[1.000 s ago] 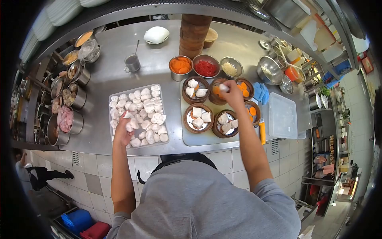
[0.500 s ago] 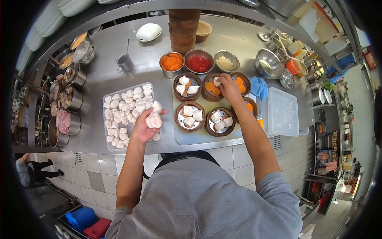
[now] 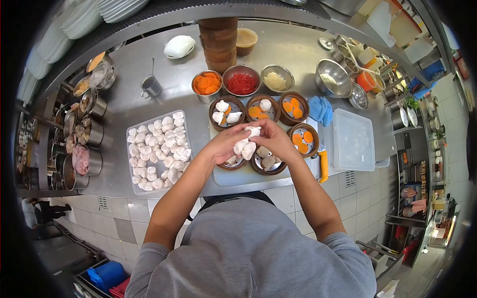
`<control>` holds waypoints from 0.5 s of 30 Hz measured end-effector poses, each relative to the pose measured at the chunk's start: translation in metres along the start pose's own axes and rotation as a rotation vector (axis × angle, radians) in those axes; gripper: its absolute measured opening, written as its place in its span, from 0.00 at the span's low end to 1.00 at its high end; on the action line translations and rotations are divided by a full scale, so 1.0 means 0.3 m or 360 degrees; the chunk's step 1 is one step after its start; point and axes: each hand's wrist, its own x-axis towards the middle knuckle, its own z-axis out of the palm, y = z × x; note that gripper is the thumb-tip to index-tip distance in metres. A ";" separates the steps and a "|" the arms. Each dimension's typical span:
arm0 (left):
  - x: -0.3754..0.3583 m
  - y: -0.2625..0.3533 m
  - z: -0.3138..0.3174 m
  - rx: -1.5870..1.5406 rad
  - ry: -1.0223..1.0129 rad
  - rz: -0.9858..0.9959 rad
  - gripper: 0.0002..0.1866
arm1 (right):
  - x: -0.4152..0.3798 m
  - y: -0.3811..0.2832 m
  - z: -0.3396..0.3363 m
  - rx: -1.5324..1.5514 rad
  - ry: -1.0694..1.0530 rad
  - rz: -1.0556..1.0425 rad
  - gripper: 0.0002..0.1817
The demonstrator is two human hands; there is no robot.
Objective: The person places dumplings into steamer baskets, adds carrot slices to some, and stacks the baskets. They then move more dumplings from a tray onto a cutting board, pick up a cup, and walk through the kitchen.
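A steel table [image 3: 184, 82] runs beneath everything, with a tray [image 3: 130, 159] of pale dumplings at left and a clear plastic container [image 3: 353, 139] at right. The left hand [image 3: 226, 145] and right hand [image 3: 275, 139] meet over the front steamers, the left curled round a small cluster of held dumplings [image 3: 244, 148], the right pinching the top one, fingers nearly closed. Just behind, the back middle steamer [image 3: 248, 109] holds one dumpling (beside orange slices). A faint mark [image 3: 361, 159] on the container is too small to read.
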 end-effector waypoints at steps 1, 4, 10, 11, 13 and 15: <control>0.008 0.013 0.016 -0.0037 -0.0033 -0.0053 0.21 | -0.006 0.001 -0.013 0.0000 0.0010 -0.0003 0.19; 0.046 0.013 0.039 -0.0163 0.0021 -0.0052 0.18 | -0.019 -0.003 -0.063 0.0456 0.0240 0.0130 0.14; 0.094 -0.029 -0.053 -0.0482 0.0221 0.0113 0.16 | 0.071 0.079 -0.238 -0.0342 0.0549 0.0067 0.14; 0.089 -0.024 -0.058 -0.0481 0.0222 0.0113 0.16 | 0.091 0.081 -0.253 -0.0660 0.0525 0.0070 0.15; 0.081 -0.019 -0.065 -0.0589 0.0227 0.0212 0.23 | 0.134 0.097 -0.258 -0.0654 0.0445 0.0007 0.16; 0.068 -0.015 -0.065 -0.0559 0.0205 0.0271 0.25 | 0.165 0.111 -0.249 -0.0957 0.0429 0.0127 0.14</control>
